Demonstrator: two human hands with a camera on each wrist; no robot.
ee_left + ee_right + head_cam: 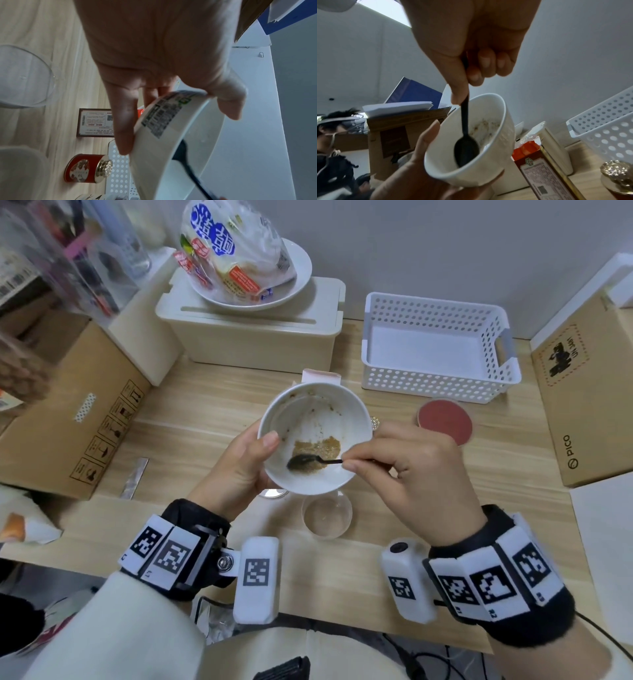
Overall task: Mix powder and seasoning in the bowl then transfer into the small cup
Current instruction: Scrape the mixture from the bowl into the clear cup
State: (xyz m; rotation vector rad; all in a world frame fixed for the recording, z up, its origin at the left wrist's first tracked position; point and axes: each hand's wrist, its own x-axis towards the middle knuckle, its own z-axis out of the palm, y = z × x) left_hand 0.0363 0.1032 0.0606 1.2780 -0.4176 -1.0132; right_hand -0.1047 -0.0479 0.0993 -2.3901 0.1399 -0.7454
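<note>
My left hand (245,460) grips a white bowl (318,409), thumb over its near-left rim, and holds it tilted toward me above the table. Brown powder mix (318,449) lies in a patch low in the bowl. My right hand (404,470) pinches the handle of a black spoon (303,462), whose head rests at the edge of the mix. A small clear cup (327,517) stands on the table right below the bowl. In the right wrist view the spoon (465,146) sits inside the bowl (488,169). The left wrist view shows fingers under the bowl (171,142).
A white perforated basket (435,347) stands at the back right, with a red round tin (445,421) in front of it. A cream box (253,337) carries a plate with a bagged item (233,254). Cardboard boxes flank both sides (68,419) (582,392). A foil sachet (134,477) lies left.
</note>
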